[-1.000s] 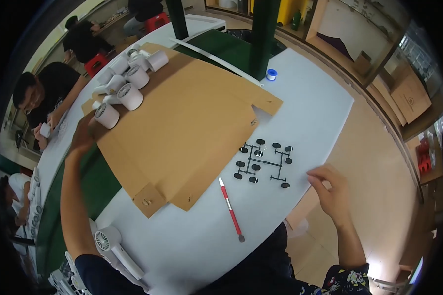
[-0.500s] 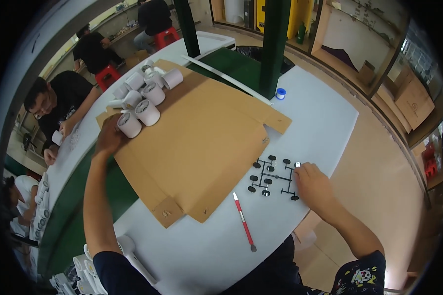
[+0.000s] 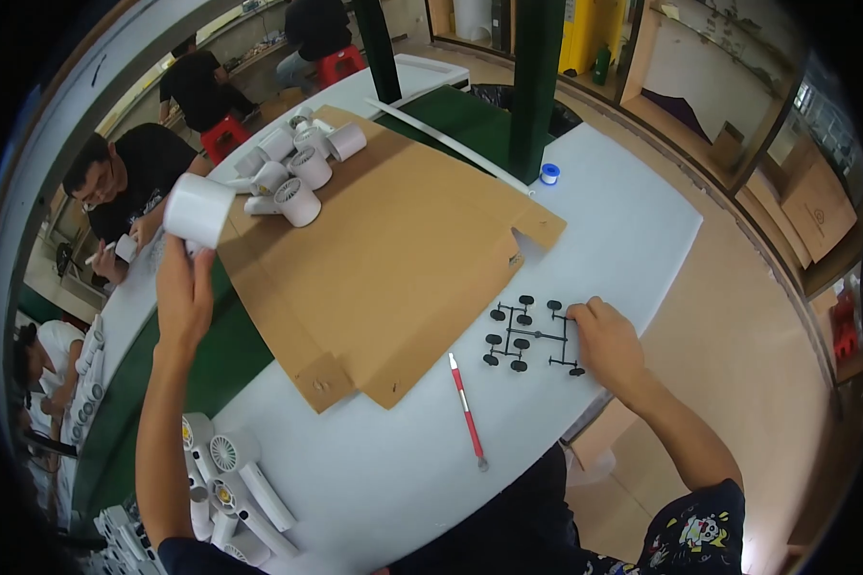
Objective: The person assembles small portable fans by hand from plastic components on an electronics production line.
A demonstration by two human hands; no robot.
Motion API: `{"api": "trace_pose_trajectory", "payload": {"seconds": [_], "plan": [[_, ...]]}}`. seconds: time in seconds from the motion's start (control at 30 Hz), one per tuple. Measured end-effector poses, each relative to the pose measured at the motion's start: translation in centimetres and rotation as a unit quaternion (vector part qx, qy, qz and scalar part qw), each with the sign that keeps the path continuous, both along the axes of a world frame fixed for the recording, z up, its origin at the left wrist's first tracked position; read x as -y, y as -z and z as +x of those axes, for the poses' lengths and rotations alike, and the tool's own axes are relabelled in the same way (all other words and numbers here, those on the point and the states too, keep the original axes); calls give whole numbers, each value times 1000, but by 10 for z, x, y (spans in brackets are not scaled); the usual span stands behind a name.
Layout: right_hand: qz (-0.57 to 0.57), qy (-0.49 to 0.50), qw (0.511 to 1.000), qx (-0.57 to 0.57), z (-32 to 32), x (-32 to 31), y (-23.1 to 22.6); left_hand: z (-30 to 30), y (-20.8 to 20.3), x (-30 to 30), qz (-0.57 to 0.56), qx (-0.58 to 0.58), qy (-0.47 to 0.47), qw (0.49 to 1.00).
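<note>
Raised at the left is a white handheld fan [image 3: 199, 211], its round head up, with my left hand [image 3: 184, 292] closed around its lower part. On the white table to the right lies a black plastic sprue [image 3: 537, 334] bearing several small oval pads. My right hand [image 3: 609, 343] rests at its right side, fingers bent and pinched over the upper right corner, covering the pad there. A red and silver pen-like tool [image 3: 466, 410] lies left of that hand. More white fans [image 3: 297, 199] stand grouped on the far left of a flat cardboard sheet [image 3: 384, 249].
Several white fans [image 3: 230, 494] are piled at the near left. A blue and white spool [image 3: 549, 173] sits near a dark green post [image 3: 535, 86]. A long white strip [image 3: 451, 144] runs behind the cardboard. Across the table a co-worker [image 3: 129, 177] handles a white part.
My left hand has lifted one fan from the group on the cardboard, up and to the left. My right hand stays at the sprue. The view has shifted slightly.
</note>
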State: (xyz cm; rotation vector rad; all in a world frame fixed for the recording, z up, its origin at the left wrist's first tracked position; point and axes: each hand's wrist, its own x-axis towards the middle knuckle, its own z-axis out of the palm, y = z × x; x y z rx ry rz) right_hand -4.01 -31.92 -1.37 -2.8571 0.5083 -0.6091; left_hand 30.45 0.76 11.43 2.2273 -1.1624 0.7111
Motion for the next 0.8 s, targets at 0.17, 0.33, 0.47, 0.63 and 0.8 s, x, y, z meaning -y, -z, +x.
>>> {"api": "trace_pose_trajectory", "payload": {"seconds": [0.17,0.33,0.47,0.63,0.8], "plan": [[97,-20,995,33,-17,6,-8,-137,-4,19,-97,-436,45,894],[119,-48,991,42,-24,9,-14,-218,32,82,9,-496,286,820],[93,-69,993,40,-21,13,-14,-244,70,149,32,-515,306,800],[-46,-58,997,30,-21,16,-4,-242,97,190,42,-554,264,789],[384,73,915,102,-26,15,-27,-248,109,180,-9,-527,273,805]]}}
